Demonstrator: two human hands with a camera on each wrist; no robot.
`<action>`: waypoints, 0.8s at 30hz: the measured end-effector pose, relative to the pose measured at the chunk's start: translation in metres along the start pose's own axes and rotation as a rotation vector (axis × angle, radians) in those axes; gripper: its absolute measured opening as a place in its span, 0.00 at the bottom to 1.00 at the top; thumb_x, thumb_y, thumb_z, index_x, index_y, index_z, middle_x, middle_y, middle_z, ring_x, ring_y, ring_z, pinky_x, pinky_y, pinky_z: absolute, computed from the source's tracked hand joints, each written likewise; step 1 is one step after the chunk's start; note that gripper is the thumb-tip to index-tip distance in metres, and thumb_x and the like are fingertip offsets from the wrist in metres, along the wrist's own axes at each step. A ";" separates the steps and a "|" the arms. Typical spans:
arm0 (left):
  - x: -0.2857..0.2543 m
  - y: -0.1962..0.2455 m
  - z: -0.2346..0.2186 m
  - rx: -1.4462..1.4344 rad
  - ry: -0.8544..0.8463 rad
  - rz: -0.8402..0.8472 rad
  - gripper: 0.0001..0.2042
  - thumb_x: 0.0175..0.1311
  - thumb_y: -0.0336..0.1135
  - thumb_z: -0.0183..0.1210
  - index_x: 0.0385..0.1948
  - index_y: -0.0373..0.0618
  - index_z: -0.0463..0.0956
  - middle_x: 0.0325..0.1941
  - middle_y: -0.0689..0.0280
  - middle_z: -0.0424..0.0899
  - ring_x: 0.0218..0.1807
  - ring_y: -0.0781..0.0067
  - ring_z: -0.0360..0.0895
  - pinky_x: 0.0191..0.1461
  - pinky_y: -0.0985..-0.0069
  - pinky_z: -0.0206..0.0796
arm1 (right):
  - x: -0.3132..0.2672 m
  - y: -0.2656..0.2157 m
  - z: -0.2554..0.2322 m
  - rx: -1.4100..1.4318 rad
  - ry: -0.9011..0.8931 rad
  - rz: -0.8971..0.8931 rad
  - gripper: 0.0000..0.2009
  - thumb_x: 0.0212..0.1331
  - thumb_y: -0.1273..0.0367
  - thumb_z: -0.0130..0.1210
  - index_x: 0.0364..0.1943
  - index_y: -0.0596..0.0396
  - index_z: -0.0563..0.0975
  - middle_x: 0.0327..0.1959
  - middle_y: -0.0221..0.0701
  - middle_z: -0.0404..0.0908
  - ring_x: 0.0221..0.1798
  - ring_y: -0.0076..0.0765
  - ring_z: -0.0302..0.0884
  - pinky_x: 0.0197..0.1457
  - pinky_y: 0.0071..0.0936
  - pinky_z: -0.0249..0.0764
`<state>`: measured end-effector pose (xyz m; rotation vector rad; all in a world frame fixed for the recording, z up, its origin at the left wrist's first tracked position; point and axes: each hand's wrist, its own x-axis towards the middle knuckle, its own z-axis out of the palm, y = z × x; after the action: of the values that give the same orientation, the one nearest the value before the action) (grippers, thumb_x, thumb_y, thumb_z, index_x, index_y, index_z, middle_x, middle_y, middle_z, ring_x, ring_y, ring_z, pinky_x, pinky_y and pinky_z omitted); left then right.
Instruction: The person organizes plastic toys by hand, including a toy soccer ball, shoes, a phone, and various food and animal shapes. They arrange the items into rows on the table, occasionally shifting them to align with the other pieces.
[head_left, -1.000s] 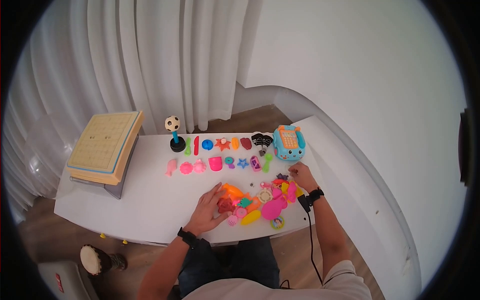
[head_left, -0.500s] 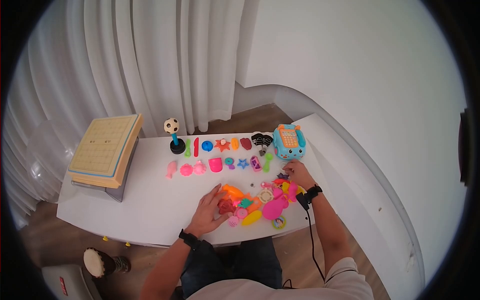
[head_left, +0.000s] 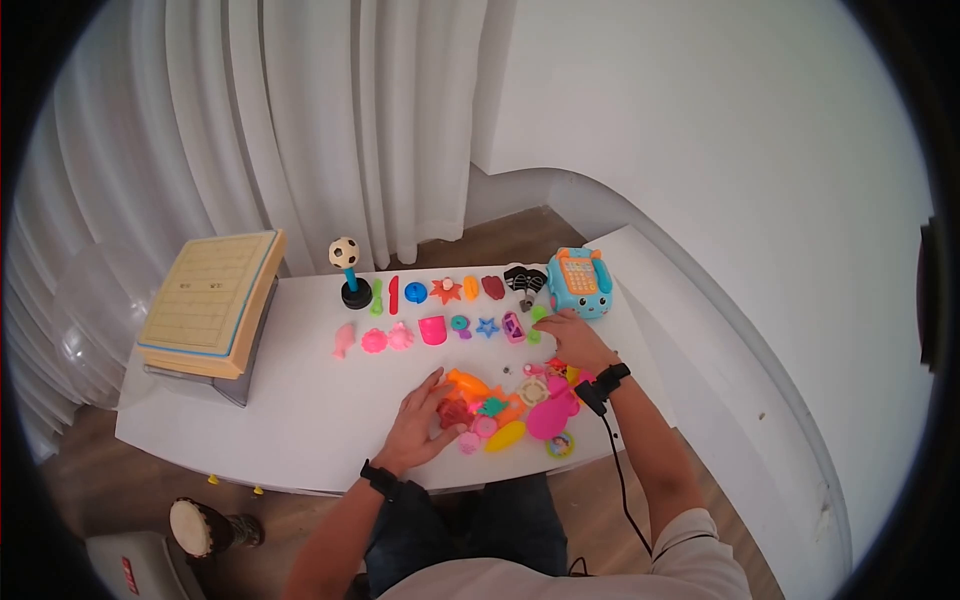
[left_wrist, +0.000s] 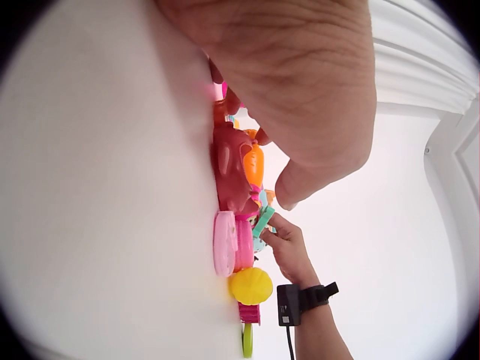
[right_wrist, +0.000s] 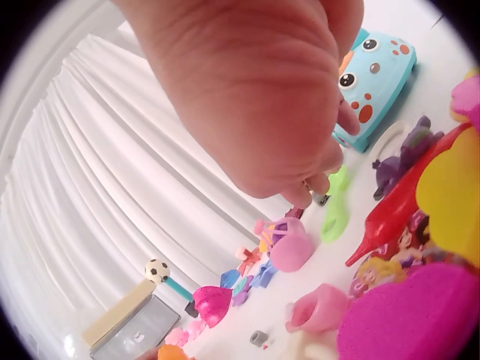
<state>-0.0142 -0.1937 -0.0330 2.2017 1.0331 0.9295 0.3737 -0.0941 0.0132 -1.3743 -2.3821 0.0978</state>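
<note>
The left hand lies with spread fingers at the left end of a toy pile, against a dark red toy and an orange toy. Over the table's right part, the right hand has bent fingers beside a light-green toy. Whether its fingertips pinch anything cannot be made out. A dark purple toy lies right of that hand in the right wrist view, near a red toy.
Two rows of small toys, including a pink cup and a blue star, lie behind the pile. A toy phone stands at the back right, a football stand at the back left. A board box leans at the far left.
The right hand has moved left and slightly away from the body, from beside the dark purple toy to the light-green toy. The left hand stays in place.
</note>
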 end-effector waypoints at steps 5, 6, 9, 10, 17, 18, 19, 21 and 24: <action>-0.001 0.001 -0.001 -0.017 0.007 -0.020 0.37 0.70 0.55 0.69 0.75 0.45 0.70 0.86 0.49 0.59 0.83 0.43 0.61 0.84 0.51 0.53 | -0.005 0.004 0.012 -0.111 -0.080 -0.016 0.24 0.47 0.74 0.71 0.55 0.52 0.87 0.62 0.31 0.87 0.64 0.50 0.77 0.72 0.42 0.74; -0.001 0.001 -0.001 -0.020 0.006 -0.015 0.37 0.70 0.55 0.69 0.75 0.45 0.70 0.86 0.49 0.59 0.83 0.43 0.61 0.84 0.51 0.53 | -0.005 0.002 0.010 -0.149 -0.108 -0.014 0.26 0.46 0.73 0.72 0.55 0.52 0.87 0.63 0.31 0.87 0.64 0.50 0.77 0.73 0.41 0.73; 0.000 -0.001 0.000 -0.004 0.004 -0.006 0.36 0.70 0.55 0.69 0.74 0.45 0.70 0.86 0.49 0.59 0.83 0.43 0.61 0.84 0.52 0.53 | -0.014 -0.006 0.004 -0.033 -0.158 0.045 0.26 0.46 0.73 0.72 0.55 0.54 0.87 0.63 0.33 0.86 0.66 0.50 0.76 0.74 0.42 0.72; 0.000 -0.001 0.000 -0.009 0.001 -0.006 0.36 0.70 0.55 0.69 0.74 0.45 0.70 0.86 0.49 0.59 0.83 0.43 0.61 0.84 0.52 0.53 | -0.014 -0.006 0.003 -0.035 -0.161 0.048 0.26 0.46 0.73 0.72 0.55 0.54 0.87 0.63 0.33 0.86 0.66 0.50 0.76 0.74 0.42 0.72; -0.001 -0.002 0.000 -0.014 -0.002 -0.004 0.37 0.71 0.57 0.67 0.75 0.46 0.69 0.86 0.49 0.59 0.83 0.43 0.61 0.85 0.51 0.52 | 0.033 -0.035 -0.013 0.070 -0.041 0.052 0.31 0.56 0.76 0.67 0.68 0.53 0.77 0.68 0.40 0.80 0.74 0.52 0.71 0.81 0.47 0.66; -0.001 -0.002 0.000 -0.029 -0.003 -0.013 0.37 0.71 0.57 0.67 0.75 0.46 0.69 0.86 0.49 0.59 0.83 0.43 0.61 0.85 0.51 0.52 | 0.039 -0.038 -0.012 0.090 -0.069 0.051 0.33 0.57 0.74 0.69 0.71 0.52 0.74 0.69 0.41 0.78 0.74 0.53 0.71 0.80 0.46 0.67; -0.001 -0.002 0.000 -0.024 0.000 -0.011 0.37 0.71 0.57 0.67 0.75 0.46 0.69 0.86 0.49 0.59 0.83 0.43 0.61 0.85 0.51 0.52 | 0.043 -0.038 -0.009 0.091 -0.065 0.047 0.33 0.57 0.74 0.69 0.71 0.52 0.74 0.69 0.41 0.78 0.74 0.53 0.71 0.80 0.46 0.67; -0.001 -0.001 0.000 -0.010 -0.001 -0.016 0.36 0.71 0.57 0.67 0.75 0.47 0.69 0.86 0.49 0.59 0.83 0.43 0.61 0.85 0.51 0.52 | 0.055 -0.033 0.003 0.089 -0.153 0.041 0.35 0.56 0.71 0.71 0.72 0.52 0.73 0.70 0.43 0.77 0.74 0.55 0.70 0.80 0.46 0.67; -0.002 -0.002 0.000 -0.031 -0.002 -0.025 0.36 0.71 0.57 0.67 0.75 0.47 0.69 0.86 0.49 0.59 0.83 0.43 0.61 0.85 0.51 0.52 | 0.060 -0.022 0.020 0.043 -0.169 0.069 0.35 0.53 0.69 0.72 0.69 0.56 0.75 0.66 0.47 0.79 0.72 0.58 0.72 0.77 0.46 0.71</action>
<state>-0.0160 -0.1940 -0.0345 2.1594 1.0360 0.9264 0.3218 -0.0526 0.0178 -1.4811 -2.4529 0.2928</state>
